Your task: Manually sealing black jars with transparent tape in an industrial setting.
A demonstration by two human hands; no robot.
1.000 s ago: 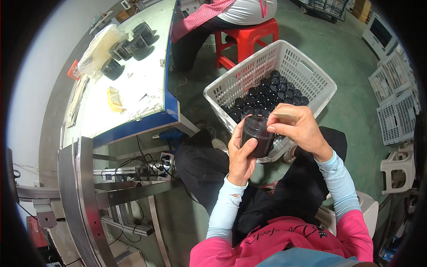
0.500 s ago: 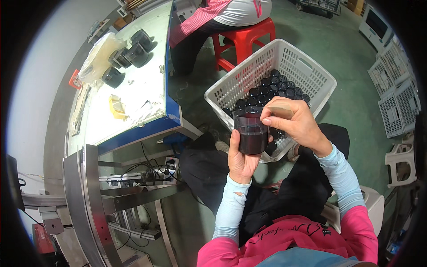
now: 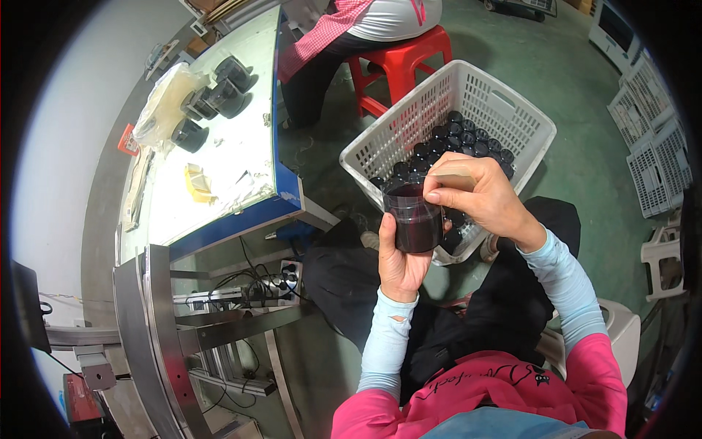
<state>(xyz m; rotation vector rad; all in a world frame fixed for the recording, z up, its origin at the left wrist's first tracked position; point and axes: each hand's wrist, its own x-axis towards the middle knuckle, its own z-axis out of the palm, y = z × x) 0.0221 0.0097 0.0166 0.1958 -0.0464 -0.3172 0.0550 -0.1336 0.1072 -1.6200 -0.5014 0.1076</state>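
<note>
Upright in my left hand [image 3: 401,267] is a dark, see-through cylindrical cup [image 3: 415,223], with the thumb along its left side and the fingers behind it. My right hand [image 3: 479,196] is at the cup's upper right rim, thumb and forefinger pinched together. A thin, flat tan piece [image 3: 452,181] shows between its fingers; what it is exactly I cannot make out. Just beyond both hands stands a white slotted plastic crate [image 3: 504,110], holding many similar dark round pieces [image 3: 468,139].
To the left is a white-topped table [image 3: 245,157] with several dark cups [image 3: 225,97], a plastic bag [image 3: 162,110] and a yellow piece [image 3: 197,183]. A person [image 3: 395,18] sits on a red stool [image 3: 398,62]. Cables [image 3: 256,282] hang below a metal frame [image 3: 164,344]. White crates [image 3: 654,161] stand right.
The whole view has shifted slightly. My left hand still holds the cup, and my right hand stays pinched at its rim, with the tan piece's angle slightly different.
</note>
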